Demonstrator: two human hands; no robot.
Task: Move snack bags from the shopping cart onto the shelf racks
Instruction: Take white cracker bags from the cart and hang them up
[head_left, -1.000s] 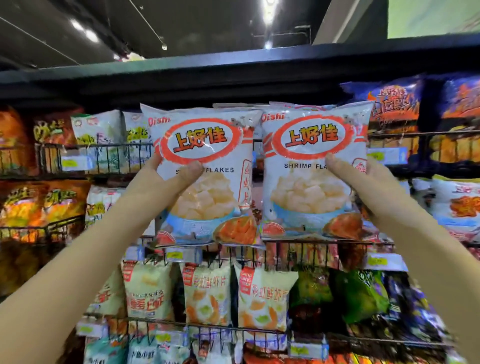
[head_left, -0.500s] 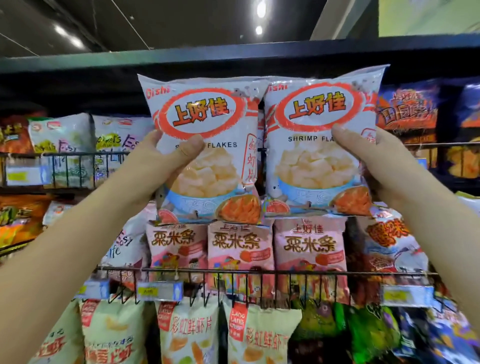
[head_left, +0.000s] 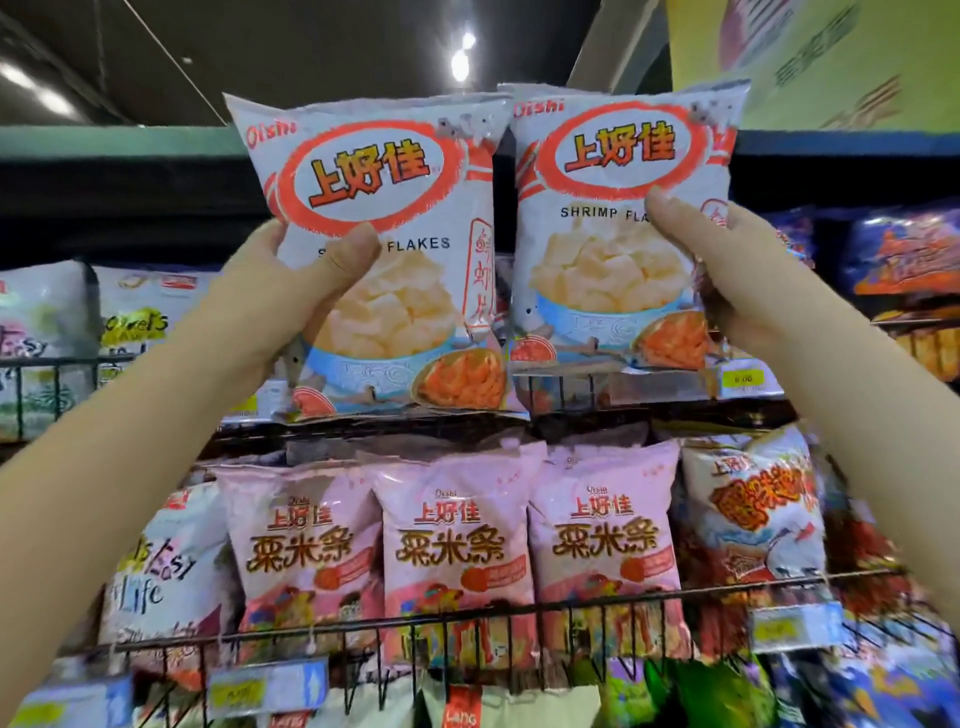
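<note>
Two white shrimp-flakes bags with red oval logos are held up side by side in front of the top wire rack (head_left: 618, 382). My left hand (head_left: 291, 306) grips the left bag (head_left: 395, 218) by its left edge, thumb across the front. My right hand (head_left: 727, 270) grips the right bag (head_left: 613, 208) by its right edge, thumb on the front. Both bags stand upright, their bottoms level with the rack's front rail. The shopping cart is out of view.
Three pink snack bags (head_left: 457, 545) stand in the wire rack (head_left: 467, 623) below. More bags fill the racks at left (head_left: 47, 332) and right (head_left: 904, 260). A dark top shelf board (head_left: 104, 143) runs overhead. Price tags (head_left: 743, 378) hang on the rails.
Both hands have raised the two bags from the lower rack level up to the top rack. The view has tilted upward and the pink bags now show below.
</note>
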